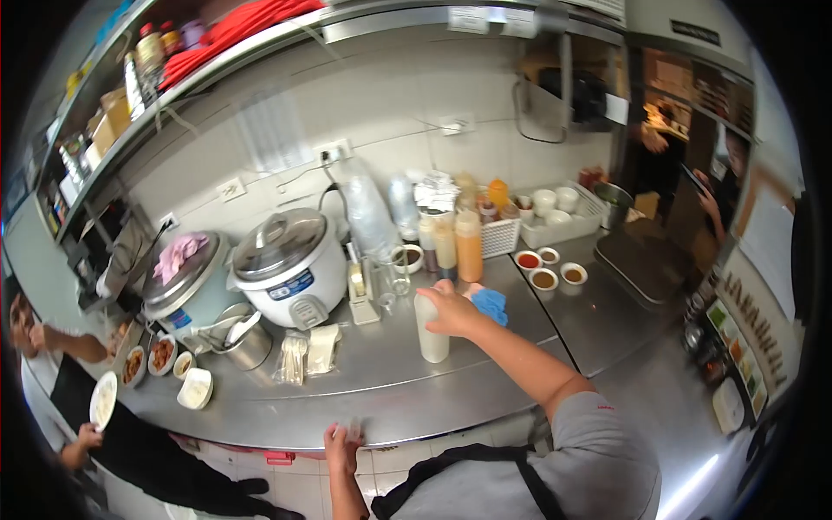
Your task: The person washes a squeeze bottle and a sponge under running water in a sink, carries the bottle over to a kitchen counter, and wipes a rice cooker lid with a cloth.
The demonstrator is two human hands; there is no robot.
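My right hand [448,310] is wrapped round the upper part of a translucent white squeeze bottle [432,340], which stands upright on the steel counter [381,381]. Just beyond that hand lies a crumpled blue cloth [490,305]. Behind are an orange sauce bottle [469,247] and other sauce bottles. My left hand [343,440] is at the counter's front edge with its fingers bent; whether it holds anything is too blurred to tell. A clear glass [399,279] and a white dispenser [363,299] stand left of the squeeze bottle.
Two rice cookers [299,273], a metal pot [245,342] and packets [324,348] occupy the left side. Small sauce bowls [543,279] and a white basket [563,227] are at the right. A co-worker [65,381] holding a bowl stands at left; other people are beyond the right doorway.
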